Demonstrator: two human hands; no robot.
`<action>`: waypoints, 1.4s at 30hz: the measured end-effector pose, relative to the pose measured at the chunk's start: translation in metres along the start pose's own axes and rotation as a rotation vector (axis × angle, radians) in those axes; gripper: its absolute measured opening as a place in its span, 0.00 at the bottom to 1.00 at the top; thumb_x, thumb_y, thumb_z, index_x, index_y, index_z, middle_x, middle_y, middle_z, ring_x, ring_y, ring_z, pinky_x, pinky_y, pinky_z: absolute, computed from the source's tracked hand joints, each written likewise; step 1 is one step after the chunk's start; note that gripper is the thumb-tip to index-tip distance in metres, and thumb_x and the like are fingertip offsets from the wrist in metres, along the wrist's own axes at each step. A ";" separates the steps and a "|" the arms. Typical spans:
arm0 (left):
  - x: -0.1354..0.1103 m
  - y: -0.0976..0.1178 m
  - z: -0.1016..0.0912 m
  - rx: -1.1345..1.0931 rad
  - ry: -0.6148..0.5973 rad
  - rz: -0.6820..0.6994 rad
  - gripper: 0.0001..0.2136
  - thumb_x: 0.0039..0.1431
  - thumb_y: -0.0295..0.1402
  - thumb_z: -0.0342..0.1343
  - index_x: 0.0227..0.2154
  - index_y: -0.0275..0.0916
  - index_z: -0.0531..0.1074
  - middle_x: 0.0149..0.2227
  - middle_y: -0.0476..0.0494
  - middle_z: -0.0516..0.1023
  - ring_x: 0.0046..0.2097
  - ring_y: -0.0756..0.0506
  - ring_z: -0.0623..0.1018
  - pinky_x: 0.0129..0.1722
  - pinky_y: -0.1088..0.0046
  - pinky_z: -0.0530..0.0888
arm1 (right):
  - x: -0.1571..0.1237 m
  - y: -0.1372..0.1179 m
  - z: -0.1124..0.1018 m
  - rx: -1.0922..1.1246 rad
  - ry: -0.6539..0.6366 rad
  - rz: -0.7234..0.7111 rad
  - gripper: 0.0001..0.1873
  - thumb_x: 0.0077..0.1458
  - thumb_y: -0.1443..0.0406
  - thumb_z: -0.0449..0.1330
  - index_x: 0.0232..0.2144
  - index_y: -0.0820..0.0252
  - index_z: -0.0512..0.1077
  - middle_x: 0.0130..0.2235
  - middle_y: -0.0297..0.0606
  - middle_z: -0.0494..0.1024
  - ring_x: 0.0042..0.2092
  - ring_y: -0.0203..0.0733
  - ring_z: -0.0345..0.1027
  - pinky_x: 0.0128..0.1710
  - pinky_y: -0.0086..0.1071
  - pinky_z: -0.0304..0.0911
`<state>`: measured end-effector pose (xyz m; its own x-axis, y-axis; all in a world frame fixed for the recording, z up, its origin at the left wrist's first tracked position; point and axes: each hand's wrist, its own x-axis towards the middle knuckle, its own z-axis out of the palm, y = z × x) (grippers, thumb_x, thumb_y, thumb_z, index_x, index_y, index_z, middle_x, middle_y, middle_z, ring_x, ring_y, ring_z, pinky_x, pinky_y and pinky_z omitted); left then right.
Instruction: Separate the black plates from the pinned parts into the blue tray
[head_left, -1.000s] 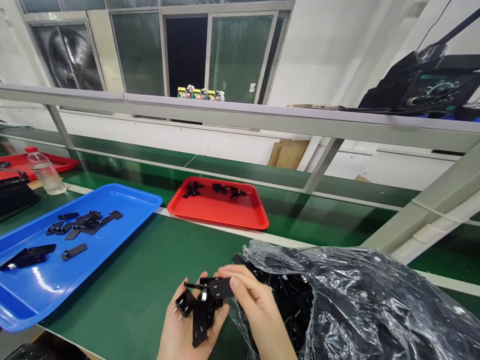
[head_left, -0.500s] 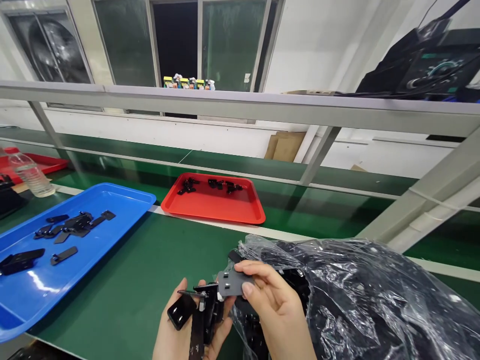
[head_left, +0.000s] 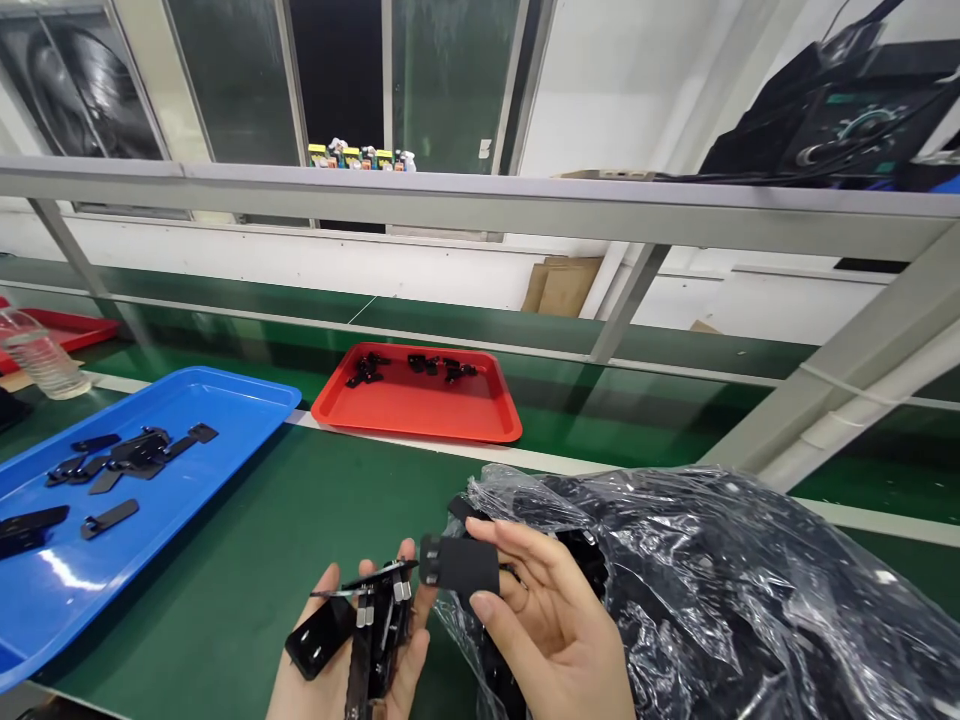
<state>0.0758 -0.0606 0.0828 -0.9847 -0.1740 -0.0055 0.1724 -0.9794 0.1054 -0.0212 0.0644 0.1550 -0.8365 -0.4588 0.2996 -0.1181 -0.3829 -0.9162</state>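
Note:
My left hand (head_left: 341, 665) lies palm up at the bottom centre, fingers curled round a bunch of black plastic parts with metal pins (head_left: 367, 625). Just to its right, my right hand (head_left: 551, 625) pinches a single flat black part (head_left: 459, 565) between thumb and fingers, held above the left hand's bunch. Right behind the right hand is the mouth of a clear plastic bag (head_left: 712, 590) full of more black parts.
A blue tray (head_left: 187, 400) with several black flat pieces lies at the left. A red tray (head_left: 420, 405) with a few black parts sits further back on the green bench. A water bottle (head_left: 37, 355) stands far left. A grey metal rail (head_left: 480, 205) crosses overhead.
My right hand has turned the single black part and carried it slightly left and lower. The left hand's bunch has tilted. The view has shifted right, sliding the trays leftward.

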 end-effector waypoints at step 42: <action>0.005 -0.006 -0.001 0.069 0.237 0.306 0.15 0.62 0.32 0.49 0.41 0.30 0.79 0.47 0.28 0.78 0.51 0.30 0.76 0.53 0.37 0.69 | 0.009 0.005 -0.018 0.227 -0.129 0.181 0.13 0.52 0.64 0.70 0.42 0.51 0.79 0.31 0.33 0.75 0.34 0.39 0.78 0.33 0.22 0.74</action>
<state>0.0703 -0.0558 0.0810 -0.8539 -0.4836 -0.1924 0.4472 -0.8708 0.2041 -0.0385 0.0726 0.1478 -0.7562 -0.6285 0.1818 0.1613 -0.4484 -0.8792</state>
